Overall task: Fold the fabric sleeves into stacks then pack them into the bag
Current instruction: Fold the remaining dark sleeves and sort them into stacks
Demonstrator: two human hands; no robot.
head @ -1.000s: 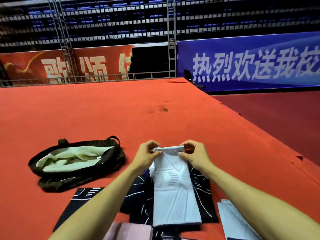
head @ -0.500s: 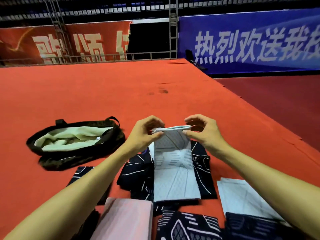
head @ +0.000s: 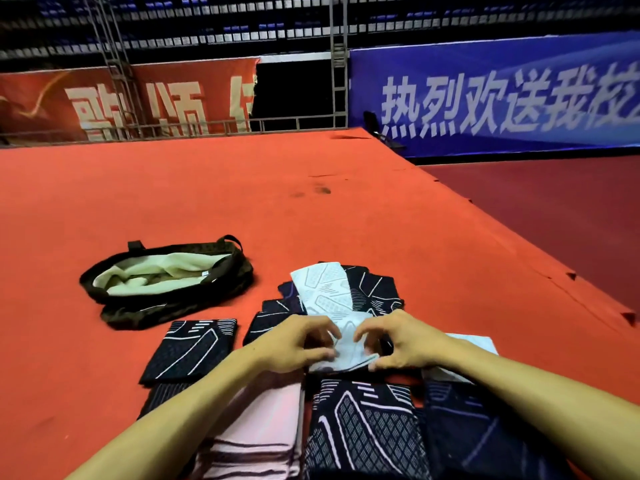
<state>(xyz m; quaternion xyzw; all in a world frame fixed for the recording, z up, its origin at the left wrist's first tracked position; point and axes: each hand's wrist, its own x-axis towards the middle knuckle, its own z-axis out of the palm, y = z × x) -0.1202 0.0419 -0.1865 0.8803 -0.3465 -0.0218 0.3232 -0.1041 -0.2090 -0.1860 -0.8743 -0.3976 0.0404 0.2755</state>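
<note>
A pale white patterned sleeve (head: 325, 296) lies over dark navy sleeves (head: 375, 294) on the red mat. My left hand (head: 298, 342) and my right hand (head: 398, 341) both pinch its near end, which is bunched between my fingers. The dark bag (head: 166, 303) with a pale green lining lies open to the left. A folded navy sleeve (head: 192, 348) rests beside my left forearm. Close to me lie a pink sleeve (head: 263, 427) and more navy sleeves (head: 363, 431).
Another white sleeve (head: 474, 342) pokes out behind my right wrist. The red mat (head: 207, 202) stretches far ahead; its right edge (head: 519, 258) drops to a darker floor. Banners and metal scaffolding stand at the back.
My hands have come down from the sleeve's raised far end to its near end. The white sleeve now lies flat, stretched away from me. The camera view has shifted, showing more sleeves near me.
</note>
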